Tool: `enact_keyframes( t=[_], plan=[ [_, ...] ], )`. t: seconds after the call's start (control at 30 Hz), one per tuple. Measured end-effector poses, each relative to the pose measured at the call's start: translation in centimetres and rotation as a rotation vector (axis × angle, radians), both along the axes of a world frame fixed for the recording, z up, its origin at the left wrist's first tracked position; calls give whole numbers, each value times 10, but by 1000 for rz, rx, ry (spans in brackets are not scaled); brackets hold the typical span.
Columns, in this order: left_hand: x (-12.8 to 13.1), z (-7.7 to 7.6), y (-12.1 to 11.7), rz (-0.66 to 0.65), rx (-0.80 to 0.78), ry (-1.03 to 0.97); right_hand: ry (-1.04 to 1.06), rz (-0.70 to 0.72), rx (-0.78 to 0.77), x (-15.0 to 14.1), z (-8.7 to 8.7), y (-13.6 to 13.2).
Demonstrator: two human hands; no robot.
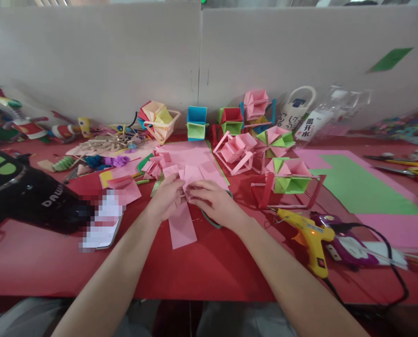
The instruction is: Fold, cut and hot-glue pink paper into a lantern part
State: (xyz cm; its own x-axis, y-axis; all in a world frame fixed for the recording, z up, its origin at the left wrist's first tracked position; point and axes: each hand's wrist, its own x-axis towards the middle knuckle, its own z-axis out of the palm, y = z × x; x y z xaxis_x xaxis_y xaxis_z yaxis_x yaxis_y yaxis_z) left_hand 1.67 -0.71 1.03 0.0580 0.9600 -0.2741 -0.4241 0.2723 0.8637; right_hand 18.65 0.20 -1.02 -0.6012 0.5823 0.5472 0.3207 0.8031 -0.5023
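Both hands meet at the centre of the red tabletop, over a folded pink paper piece. The left hand pinches the left side of this piece with bent fingers, and the right hand presses and grips its right side; the fingertips of the two hands are almost touching. A flat pink strip of the same piece comes out under the left hand toward 6 o'clock, and its lower edge lies free on the tabletop. At 12 o'clock of the hands lies a pink paper sheet, its far edge near the grey partition wall. At 9 o'clock, near the left hand, a phone lies with a black device just beside it. At 3 o'clock stands a pink and green paper model in a red frame, and at 4 o'clock a yellow glue gun lies near the right forearm, with its black cable running to the near edge of the tabletop. More folded paper boxes stand in a row at 12 o'clock along the wall. Open room is found only toward 6 o'clock, between the forearms and the near edge; the left, right and far sides are crowded.
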Motion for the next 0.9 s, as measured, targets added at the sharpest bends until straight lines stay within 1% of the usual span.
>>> enact_keyframes(
  t=[0.07,0.23,0.33,0.53,0.67,0.8,0.9],
  plan=[
    [-1,-1,0,-23,13,-10,5,6,-4,0,0,0],
    [-6,-1,-1,-152,104,-44,66,-15,-73,3,-1,1],
    [-7,-1,-2,-174,111,-36,93,-28,-120,5,-1,3],
    [-7,-1,-4,-200,107,-30,132,-45,-144,10,1,4],
    [-8,-4,-3,-217,127,-15,111,-57,-101,10,1,3],
    [-7,-8,-2,-200,115,-4,29,-74,-24,8,1,0],
    [-5,-10,-1,-180,118,3,-24,-117,17,5,2,-3]
  ],
)
